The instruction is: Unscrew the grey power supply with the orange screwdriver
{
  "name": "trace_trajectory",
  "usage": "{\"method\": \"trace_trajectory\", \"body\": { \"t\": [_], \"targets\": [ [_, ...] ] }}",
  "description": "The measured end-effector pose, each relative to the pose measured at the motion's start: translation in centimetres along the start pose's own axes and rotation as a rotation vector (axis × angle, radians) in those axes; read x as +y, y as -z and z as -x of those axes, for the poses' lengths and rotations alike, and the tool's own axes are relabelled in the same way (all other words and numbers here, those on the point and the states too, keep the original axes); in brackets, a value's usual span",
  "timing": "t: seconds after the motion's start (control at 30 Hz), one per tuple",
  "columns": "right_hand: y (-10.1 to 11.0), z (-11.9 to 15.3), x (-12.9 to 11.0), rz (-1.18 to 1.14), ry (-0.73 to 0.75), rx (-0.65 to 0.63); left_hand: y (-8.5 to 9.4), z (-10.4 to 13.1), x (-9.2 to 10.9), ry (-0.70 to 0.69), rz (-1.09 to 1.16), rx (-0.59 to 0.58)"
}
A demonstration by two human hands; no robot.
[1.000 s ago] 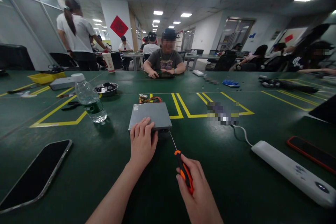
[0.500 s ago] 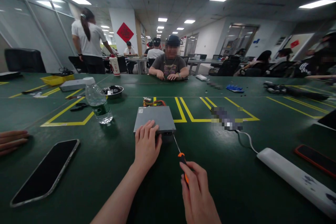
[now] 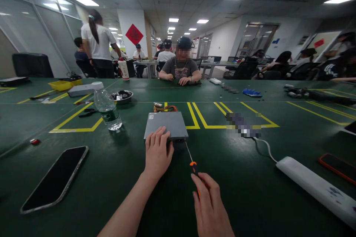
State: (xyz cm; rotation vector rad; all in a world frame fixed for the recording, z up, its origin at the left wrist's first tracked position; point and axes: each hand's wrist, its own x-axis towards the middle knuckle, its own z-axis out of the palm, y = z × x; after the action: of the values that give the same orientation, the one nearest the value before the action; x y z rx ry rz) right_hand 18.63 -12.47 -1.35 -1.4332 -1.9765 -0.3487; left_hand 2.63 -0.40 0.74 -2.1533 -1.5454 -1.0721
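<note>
A grey metal box [image 3: 167, 121] with a white label lies flat on the green table, and a bundle of coloured wires [image 3: 166, 108] comes out behind it. My left hand [image 3: 158, 152] rests on the box's near left part, fingers on its top and thumb down at the front face, holding it. In my right hand [image 3: 207, 196] is a screwdriver [image 3: 193, 164] with an orange and black handle. Its thin shaft points up and away, and the tip is at the lower right corner of the box's front face.
A water bottle [image 3: 108, 109] and a metal bowl [image 3: 123, 97] stand left of the box. A phone [image 3: 55, 178] lies near left. On the right are a white power strip [image 3: 314, 189] and another phone [image 3: 339, 167]. A person [image 3: 181, 64] sits across the table.
The view has shifted slightly, so most things appear a little further right. Another person's hand at the left edge has gone from view, and a small red object shows there. My grips look the same.
</note>
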Motion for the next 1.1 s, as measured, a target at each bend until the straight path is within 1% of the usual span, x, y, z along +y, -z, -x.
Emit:
{"method": "trace_trajectory", "body": {
  "t": [0.07,0.13,0.23,0.3,0.4,0.5,0.6,0.73,0.9,1.1],
  "targets": [
    [0.1,-0.1,0.2,0.035,0.031,0.011,0.0,0.0,0.0,0.004,0.0,-0.008],
    [0.5,-0.5,0.7,0.028,0.018,0.023,0.0,0.0,0.0,0.006,0.0,-0.012],
    [0.8,-1.0,1.4,0.026,-0.083,0.016,-0.1,0.0,0.0,0.006,0.006,-0.003],
    [0.5,-1.1,1.5,0.038,-0.112,-0.005,-0.1,0.0,0.0,0.003,0.009,0.005],
    [-0.2,-1.0,0.9,-0.004,-0.085,-0.046,0.0,0.0,0.0,0.003,0.004,0.005],
    [-0.5,-1.1,0.1,-0.034,-0.068,-0.035,0.0,0.1,0.0,0.004,0.001,0.002],
    [0.0,-1.6,-0.3,0.006,-0.02,-0.002,-0.1,0.1,-0.1,0.001,0.005,0.006],
    [1.1,-2.0,0.3,0.065,0.022,0.031,-0.1,0.0,-0.1,-0.001,0.004,0.005],
    [1.6,-2.0,1.1,0.029,-0.066,0.046,0.1,0.0,0.0,-0.002,0.004,0.002],
    [1.0,-0.9,0.0,-0.034,-0.11,0.012,-0.1,0.1,-0.1,-0.005,0.014,-0.005]
  ]
}}
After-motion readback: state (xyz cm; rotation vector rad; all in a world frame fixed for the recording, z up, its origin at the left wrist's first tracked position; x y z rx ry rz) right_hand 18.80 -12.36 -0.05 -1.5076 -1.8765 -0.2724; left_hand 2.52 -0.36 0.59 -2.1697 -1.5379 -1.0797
